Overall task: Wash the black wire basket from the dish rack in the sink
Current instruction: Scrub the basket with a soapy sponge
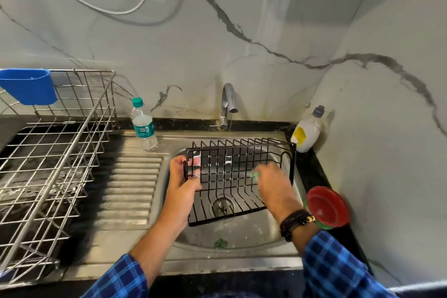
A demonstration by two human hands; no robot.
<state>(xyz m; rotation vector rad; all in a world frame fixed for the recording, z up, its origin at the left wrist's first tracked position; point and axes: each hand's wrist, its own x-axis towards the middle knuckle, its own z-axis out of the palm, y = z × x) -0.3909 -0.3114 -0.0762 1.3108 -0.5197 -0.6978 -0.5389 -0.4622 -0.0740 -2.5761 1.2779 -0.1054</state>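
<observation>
Where the dish rack (55,152) stands: on the counter well to the left of our left hand. It is steel wire, with a blue holder (27,86) hooked on its far rim, and the basket is out of it.
Water bottle (143,126): upright on the draining board, beyond our left hand and near the basket's far left corner.
Left hand (182,181): closed round the left end of the black wire basket (238,147), fingers showing through the wires. It holds the basket tilted over the basin.
Black wire basket: between our two hands, over the sink (242,232), with its lower edge down by the drain (223,205). Whether it touches the basin floor we cannot tell.
Tap (227,106): beyond the basket, between the hands. A thin thread of water appears to fall from the spout.
Right hand (271,184): inside the basket toward its right end, fingers bent over a green scrub pad (256,173), of which only a corner shows. The hand is blurred, as in a stroke.
Soap bottle (307,130): in the corner beyond our right hand.
Red round dish (327,205): on the counter just right of our right wrist.
Step in hand: scrubbing the inner wires, in our judgement. The rinse is not yet done.
Next move: we judge it calls for a firm left-hand hold while the pad works along the remaining wires and ends. The basket would then need turning under a fuller flow.
</observation>
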